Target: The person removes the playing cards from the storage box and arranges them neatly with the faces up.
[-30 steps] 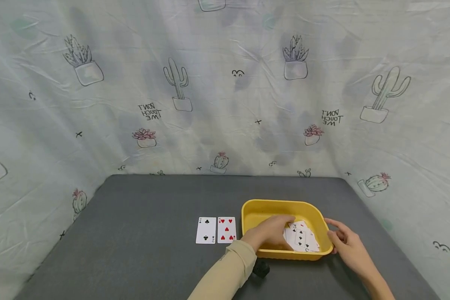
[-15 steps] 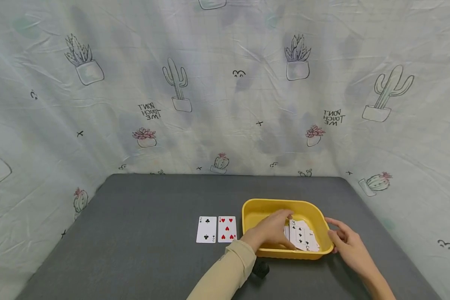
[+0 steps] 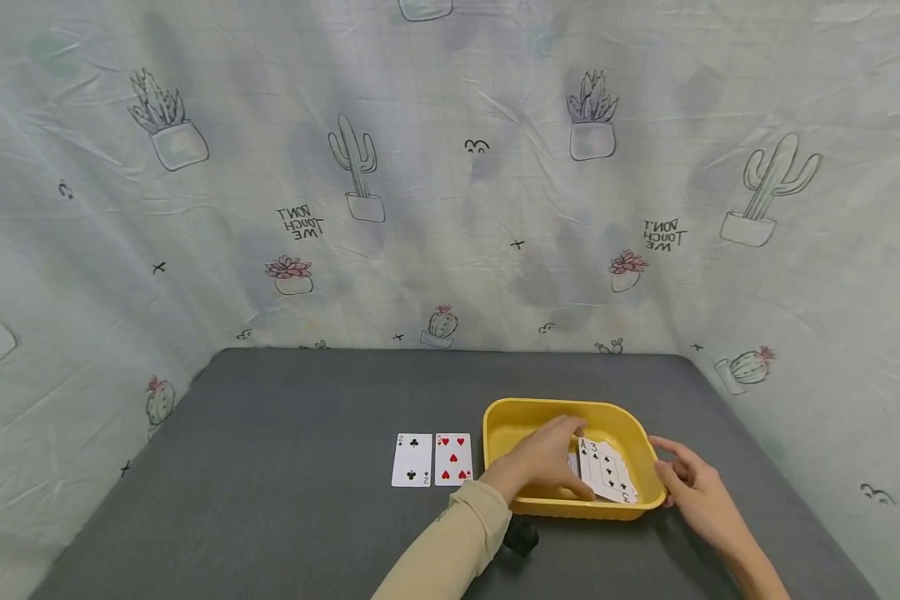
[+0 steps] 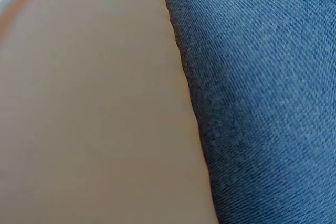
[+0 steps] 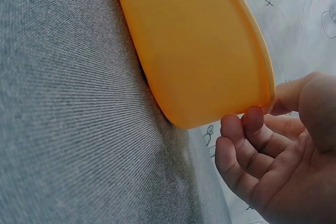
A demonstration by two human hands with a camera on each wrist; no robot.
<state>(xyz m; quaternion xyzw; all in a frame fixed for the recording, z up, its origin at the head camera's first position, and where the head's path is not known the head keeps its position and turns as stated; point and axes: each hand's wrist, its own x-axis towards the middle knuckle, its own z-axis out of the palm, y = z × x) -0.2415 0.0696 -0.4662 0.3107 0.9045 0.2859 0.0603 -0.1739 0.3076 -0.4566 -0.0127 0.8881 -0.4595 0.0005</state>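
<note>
In the head view, my left hand (image 3: 543,457) reaches into a yellow plastic basket (image 3: 528,406). Its fingers and thumb arch over the left side of several fanned playing cards (image 3: 613,471), fingertips at their far end and thumb at the near end. An ace and a three of clubs show on top; the palm hides other cards. At the basket's right end is my right hand (image 3: 697,492), gripping the rim with curled fingers. The right wrist view shows its fingertips against the basket's outer corner (image 5: 210,87). The left wrist view shows mostly a beige surface (image 4: 100,103), no fingers.
Two face-up cards lie left of the basket: a two of clubs (image 3: 412,460) and a five of hearts (image 3: 453,460). A small black object (image 3: 521,537) sits at the left cuff. Behind the dark grey table (image 3: 285,467) hangs a cactus-print curtain (image 3: 450,183).
The cards in the basket have fanned out: the ace now shows at the left of the three, which has shifted right. Both hands stay nearly in place.
</note>
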